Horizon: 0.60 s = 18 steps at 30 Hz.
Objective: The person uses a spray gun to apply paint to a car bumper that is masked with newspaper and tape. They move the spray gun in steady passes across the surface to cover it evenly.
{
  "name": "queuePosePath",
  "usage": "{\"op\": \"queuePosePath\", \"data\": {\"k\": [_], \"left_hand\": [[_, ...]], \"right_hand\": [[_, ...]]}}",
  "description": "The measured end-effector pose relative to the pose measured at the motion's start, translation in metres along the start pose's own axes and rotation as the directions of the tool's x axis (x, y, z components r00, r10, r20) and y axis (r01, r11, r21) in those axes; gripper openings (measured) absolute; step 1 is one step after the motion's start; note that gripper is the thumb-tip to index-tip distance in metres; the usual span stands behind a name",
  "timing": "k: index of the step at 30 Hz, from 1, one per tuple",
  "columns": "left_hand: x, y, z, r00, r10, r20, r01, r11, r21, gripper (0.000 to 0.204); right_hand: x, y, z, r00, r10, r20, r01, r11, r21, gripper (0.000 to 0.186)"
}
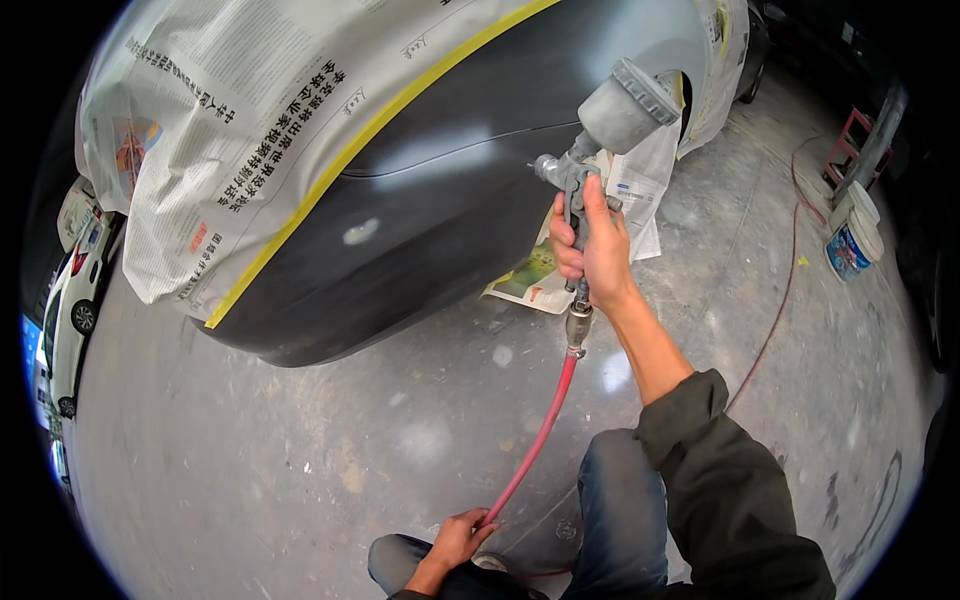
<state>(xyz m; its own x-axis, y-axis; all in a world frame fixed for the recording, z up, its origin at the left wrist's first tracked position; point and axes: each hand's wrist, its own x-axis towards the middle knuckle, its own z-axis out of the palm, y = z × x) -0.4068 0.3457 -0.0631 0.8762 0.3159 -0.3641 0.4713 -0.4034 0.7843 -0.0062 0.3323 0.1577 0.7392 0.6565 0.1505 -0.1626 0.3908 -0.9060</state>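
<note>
My right hand (600, 245) is wrapped round the handle of a grey spray gun (577, 185), raised in front of the car bumper. On top of the gun sits a tilted grey paint cup (628, 105), and its nozzle points left toward the panel. A red air hose (545, 430) runs from the metal fitting under the handle down to my left hand (460, 538), whose fingers close round it by my knee. The dark grey bumper (400, 230) shows a pale patch low on its left side. Yellow masking tape (345, 165) borders it.
Newspaper (240, 130) covers the car body above the tape, and another sheet (640, 195) hangs by the wheel arch. At the right stand a white bucket (853, 245) and a red stand (850, 150). A thin hose (780, 320) crosses the floor. A white car (80, 300) is far left.
</note>
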Motion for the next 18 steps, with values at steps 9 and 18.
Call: {"op": "queuePosePath", "data": {"k": [9, 18], "left_hand": [[-0.001, -0.003, 0.004, 0.999, -0.031, 0.029, 0.031, 1.000, -0.005, 0.031], [-0.009, -0.028, 0.005, 0.996, -0.077, -0.033, 0.081, 0.986, 0.148, 0.023]], "right_hand": [[0.010, -0.010, -0.026, 0.990, -0.059, -0.126, 0.057, 0.998, -0.014, 0.054], [-0.005, -0.001, -0.014, 0.972, -0.101, -0.214, 0.093, 0.995, -0.047, 0.052]]}}
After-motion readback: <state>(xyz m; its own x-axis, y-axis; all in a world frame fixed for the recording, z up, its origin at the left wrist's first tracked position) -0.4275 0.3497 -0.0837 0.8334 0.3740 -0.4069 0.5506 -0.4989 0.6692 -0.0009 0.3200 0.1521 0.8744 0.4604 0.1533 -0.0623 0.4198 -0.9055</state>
